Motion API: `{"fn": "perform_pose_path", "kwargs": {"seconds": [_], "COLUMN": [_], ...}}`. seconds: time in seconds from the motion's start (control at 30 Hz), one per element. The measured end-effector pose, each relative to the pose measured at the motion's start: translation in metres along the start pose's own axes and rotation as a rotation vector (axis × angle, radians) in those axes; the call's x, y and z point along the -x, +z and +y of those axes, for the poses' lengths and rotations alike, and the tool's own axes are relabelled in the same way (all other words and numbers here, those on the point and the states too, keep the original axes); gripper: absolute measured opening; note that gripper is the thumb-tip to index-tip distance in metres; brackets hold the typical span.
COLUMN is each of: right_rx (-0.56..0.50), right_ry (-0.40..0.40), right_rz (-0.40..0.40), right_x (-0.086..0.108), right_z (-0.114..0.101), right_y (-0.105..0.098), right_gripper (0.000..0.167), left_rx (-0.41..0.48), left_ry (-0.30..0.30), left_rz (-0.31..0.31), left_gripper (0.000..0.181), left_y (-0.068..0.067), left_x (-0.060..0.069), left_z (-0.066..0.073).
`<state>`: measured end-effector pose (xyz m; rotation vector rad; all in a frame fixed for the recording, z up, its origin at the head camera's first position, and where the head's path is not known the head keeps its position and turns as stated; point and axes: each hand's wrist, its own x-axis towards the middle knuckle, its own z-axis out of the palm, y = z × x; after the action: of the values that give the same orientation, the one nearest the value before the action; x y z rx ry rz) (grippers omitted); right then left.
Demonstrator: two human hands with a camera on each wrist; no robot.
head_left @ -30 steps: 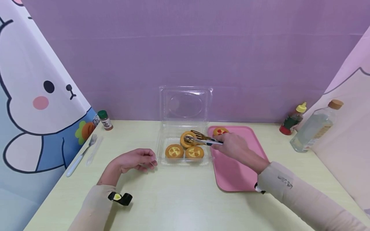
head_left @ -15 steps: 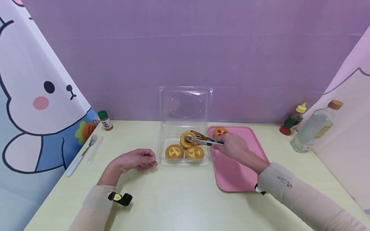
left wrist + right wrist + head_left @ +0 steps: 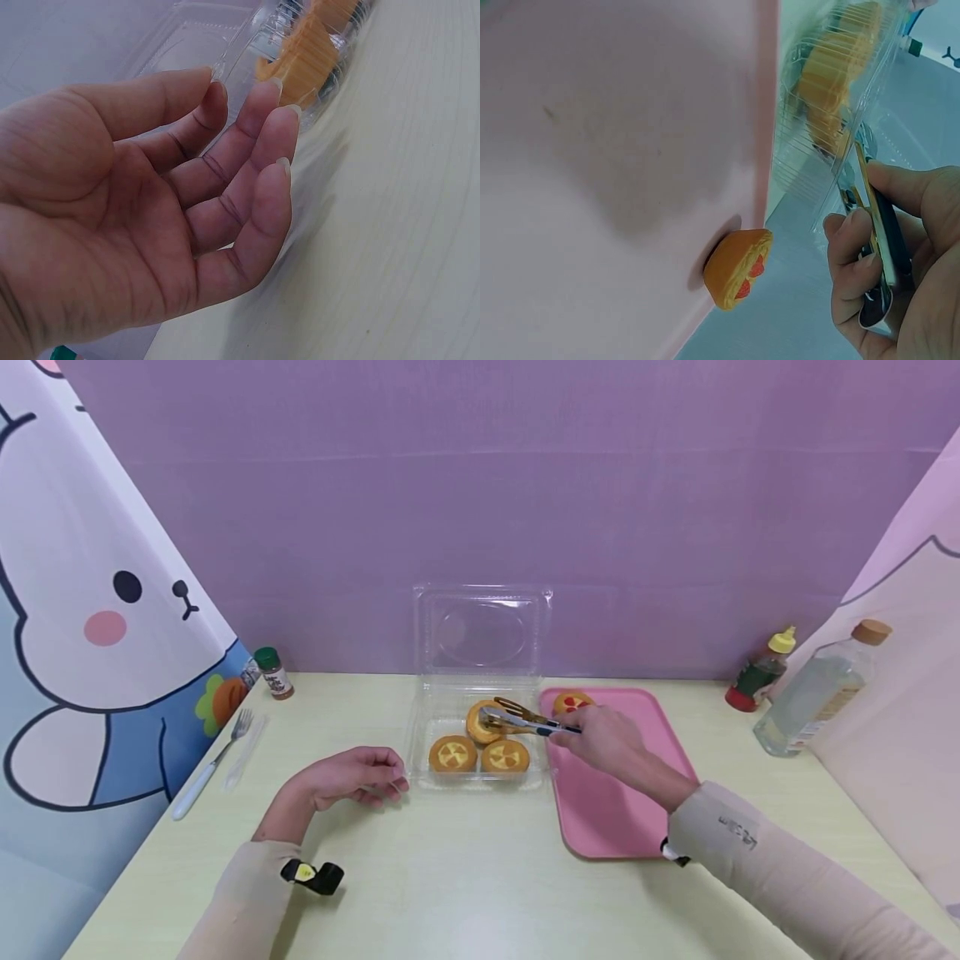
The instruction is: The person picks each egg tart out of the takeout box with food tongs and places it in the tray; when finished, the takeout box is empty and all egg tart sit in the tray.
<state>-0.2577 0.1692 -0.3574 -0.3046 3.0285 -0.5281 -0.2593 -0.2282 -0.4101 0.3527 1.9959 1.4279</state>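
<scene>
In the head view, my right hand (image 3: 603, 739) grips metal food tongs (image 3: 536, 725) by the handle. The tong heads are at the rear egg tart (image 3: 481, 723) inside an open clear plastic container (image 3: 536, 781). Two more tarts with pale cross-patterned tops, a left one (image 3: 453, 753) and a right one (image 3: 506, 757), sit in front of it. My left hand (image 3: 358, 774) is at the container's front left corner. In the left wrist view, its thumb and index finger (image 3: 196, 124) meet at the clear rim, the other fingers loosely bent.
A pink tray (image 3: 615, 827) right of the container bears a red-topped tart (image 3: 572, 701). At left are a fork (image 3: 213, 764), a clear-wrapped utensil (image 3: 245, 752) and a spice jar (image 3: 273, 673). A sauce bottle (image 3: 760, 670) and clear bottle (image 3: 821, 693) stand at right.
The tong heads have drawn closer together at the rear tart, which has shifted and tilted slightly. My left hand has stayed still.
</scene>
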Motion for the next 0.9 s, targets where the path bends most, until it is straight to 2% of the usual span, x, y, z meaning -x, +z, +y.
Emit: {"fn": "perform_pose_path", "kwargs": {"seconds": [0.33, 0.9], "right_rx": [0.031, -0.054], "right_ry": [-0.042, -0.016], "right_rz": [0.019, 0.057], "right_x": [-0.0019, 0.0000], "right_z": [0.0007, 0.0074], "right_y": [0.0019, 0.0067], "right_gripper": [0.038, 0.040], "left_rx": [0.007, 0.004], "left_ry": [0.007, 0.011], "left_rz": [-0.004, -0.008], "left_gripper": [0.025, 0.024], "left_y": [-0.0001, 0.0000], "left_x": [-0.0003, -0.0004], "left_z": [0.0006, 0.0002]}}
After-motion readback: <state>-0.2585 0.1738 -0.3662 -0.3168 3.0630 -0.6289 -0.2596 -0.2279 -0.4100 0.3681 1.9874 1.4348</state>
